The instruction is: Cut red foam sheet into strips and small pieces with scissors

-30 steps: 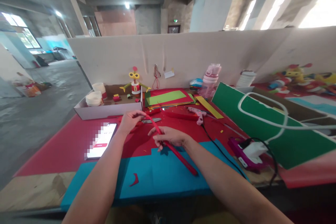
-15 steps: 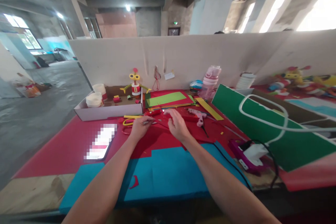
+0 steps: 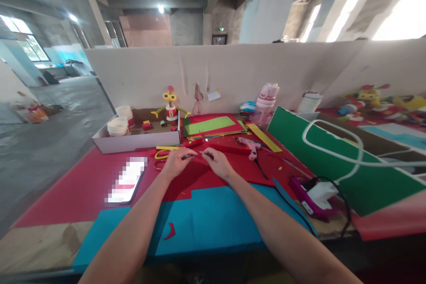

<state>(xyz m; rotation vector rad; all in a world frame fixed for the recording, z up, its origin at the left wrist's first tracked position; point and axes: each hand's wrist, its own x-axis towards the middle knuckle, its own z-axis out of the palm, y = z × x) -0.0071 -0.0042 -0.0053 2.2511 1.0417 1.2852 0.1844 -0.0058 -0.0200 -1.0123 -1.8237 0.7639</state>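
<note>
My left hand (image 3: pixel 179 161) is closed in a pinch on something small and thin that I cannot make out, above the red sheets (image 3: pixel 199 176). Close to its right, my right hand (image 3: pixel 214 159) has its fingertips pressed together, and what they hold is too small to name. A narrow gap lies between the two hands. Just left of my left hand are scissors with yellow handles (image 3: pixel 161 155). A pink glue gun (image 3: pixel 251 147) rests to the right of my right hand. Blue sheets (image 3: pixel 213 217) lie under my forearms, with a red scrap (image 3: pixel 170 231) on them.
A phone (image 3: pixel 128 182) lies at the left. Behind it stands a box (image 3: pixel 136 142) with white cups and a yellow-eyed figure (image 3: pixel 171 108). Green and red sheets (image 3: pixel 209 125), a pink bottle (image 3: pixel 265 104), a green board (image 3: pixel 333 164) and a purple power strip (image 3: pixel 308 199) are further right.
My right hand has moved left and slightly down, closer to my left hand, and its fingers have closed together. My left hand has shifted only slightly.
</note>
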